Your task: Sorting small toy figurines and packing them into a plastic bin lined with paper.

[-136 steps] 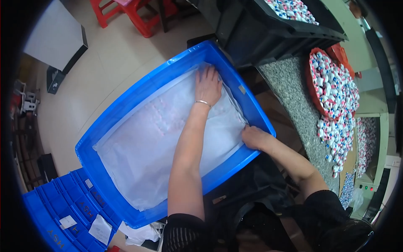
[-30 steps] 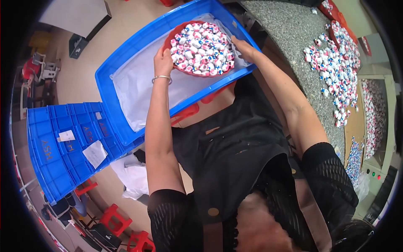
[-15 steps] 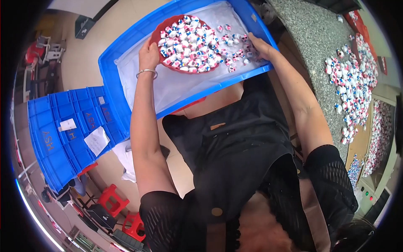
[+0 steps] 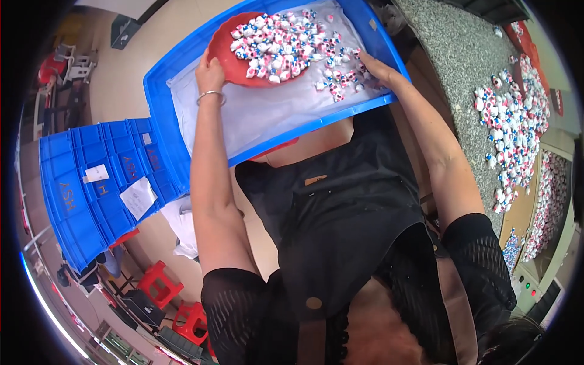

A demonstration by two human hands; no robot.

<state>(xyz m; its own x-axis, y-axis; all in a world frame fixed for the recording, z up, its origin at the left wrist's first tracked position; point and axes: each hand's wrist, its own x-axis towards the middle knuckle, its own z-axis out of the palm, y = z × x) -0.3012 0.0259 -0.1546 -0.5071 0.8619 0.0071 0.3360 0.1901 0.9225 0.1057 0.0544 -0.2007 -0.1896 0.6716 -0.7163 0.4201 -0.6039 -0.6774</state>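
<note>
A red round tray point(image 4: 228, 52) full of small white, red and blue pieces point(image 4: 274, 42) is tilted over a blue crate point(image 4: 163, 115) lined with clear plastic. My left hand point(image 4: 208, 70) grips the tray's near left rim; a bangle sits on that wrist. My right hand point(image 4: 372, 66) is at the tray's right side, its fingers hidden among the pieces spilling onto the liner point(image 4: 340, 79).
A grey stone counter point(image 4: 453, 55) on the right carries more of the same pieces point(image 4: 508, 134). A stack of blue crates with paper labels point(image 4: 91, 188) stands at the left. Red stools point(image 4: 159, 285) sit on the floor below.
The red tray came from the counter into the blue crate, then tipped further. Pieces now slide off its right edge onto the liner.
</note>
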